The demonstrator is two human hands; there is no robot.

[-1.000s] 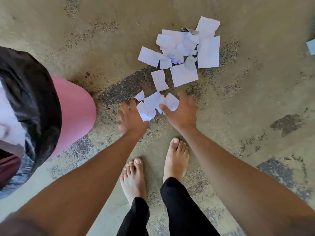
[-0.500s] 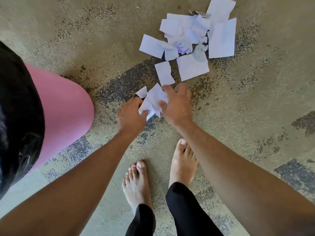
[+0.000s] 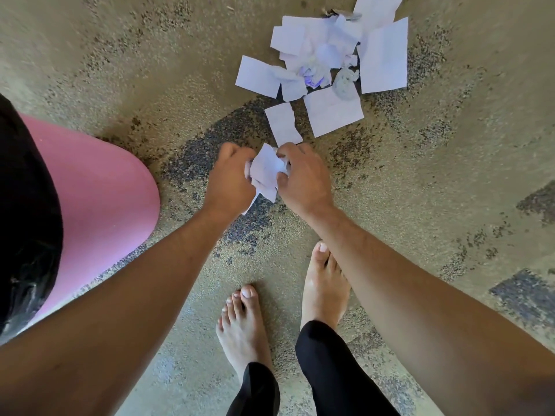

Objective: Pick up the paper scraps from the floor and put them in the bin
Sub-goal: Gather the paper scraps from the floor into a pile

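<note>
**Both hands close on a bundle of scraps above the floor**

From my remote seat I look down through the head camera at two bare arms reaching forward over a speckled concrete floor (image 3: 420,205). The left hand (image 3: 229,178) and the right hand (image 3: 306,178) meet around a small bunch of gathered scraps (image 3: 265,172). The left hand's fingers are curled into a near fist on the bundle's left edge; the right hand's thumb and fingers pinch it from the other side, knuckles up. A corner of paper pokes out below the left hand. I cannot tell whether the bundle is clear of the floor or only just touching it.

Just beyond the hands, a single torn scrap (image 3: 283,124) lies flat on a dark patch of the floor, its near end almost at the right hand's fingers. Farther out sits the main pile of scraps (image 3: 327,55): flat white sheets overlapping each other, with crumpled pieces and a grey wad in their midst, running up to the top edge of the view.

At the left edge stands the pink bin (image 3: 99,193), lined with a black bag (image 3: 27,220), well apart from the pile and beside my left forearm. Two bare feet (image 3: 243,331) in black leggings stand below the hands.
</note>
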